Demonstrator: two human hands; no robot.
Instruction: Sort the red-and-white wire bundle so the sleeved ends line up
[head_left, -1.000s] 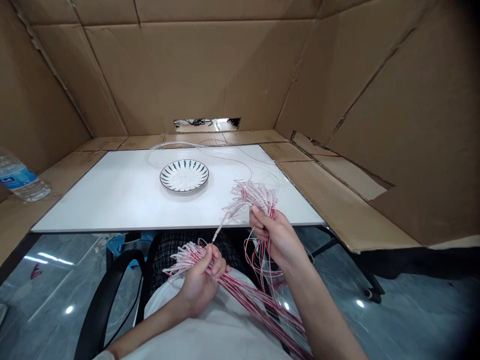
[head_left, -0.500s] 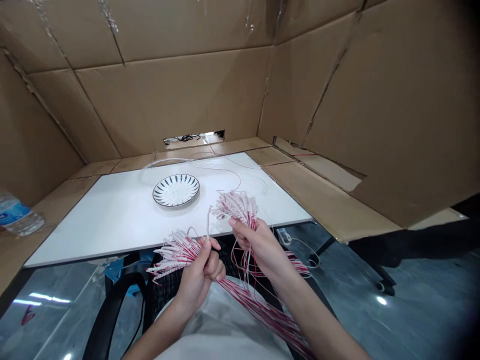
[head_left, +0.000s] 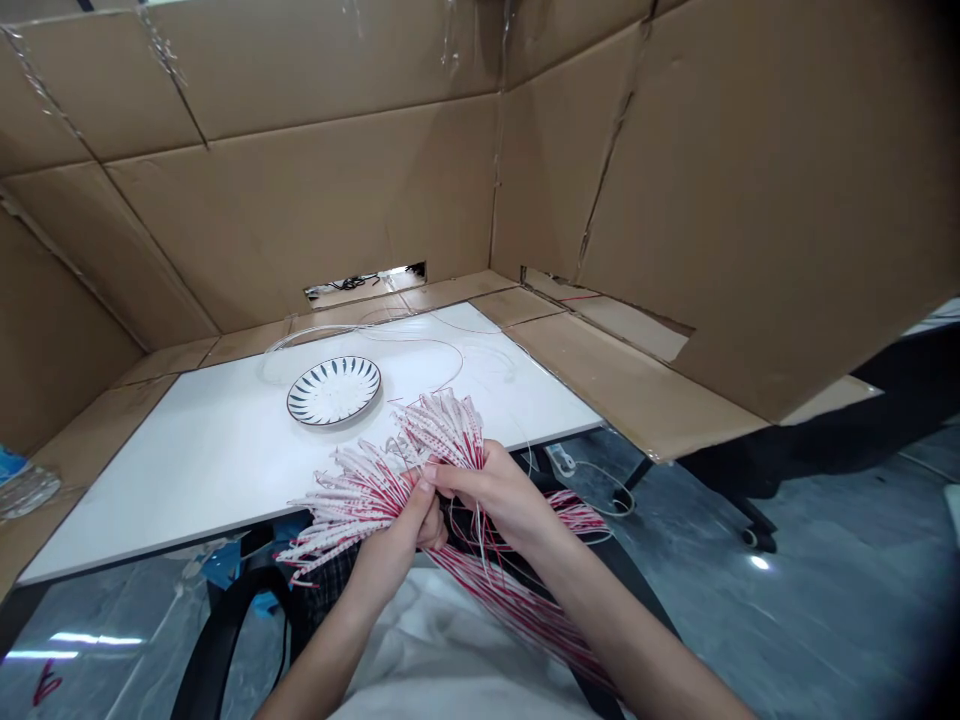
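My left hand [head_left: 409, 520] is closed round a thick bundle of red and white wires [head_left: 352, 500], whose white-sleeved, printed ends fan out to the left. Their long tails run down across my lap to the lower right. In my right hand [head_left: 499, 490] is a second bundle of wires [head_left: 444, 428], its white marked ends pointing up over the table edge. The thumbs and fingertips of both hands meet between the bundles; whatever is pinched there is too small to make out. Thin loose strands hang below my right hand.
A white plate with dark stripes [head_left: 334, 391] sits on the white tabletop [head_left: 217, 440]. Thin wires [head_left: 315, 330] lie behind it. Cardboard walls [head_left: 315, 190] surround the table. A plastic bottle [head_left: 26, 488] stands at the left, and a black chair armrest [head_left: 225, 620] is below.
My right hand has come down and left to meet my left hand. The single strand that stood up from my left fingertips no longer shows upright. The view has turned rightward.
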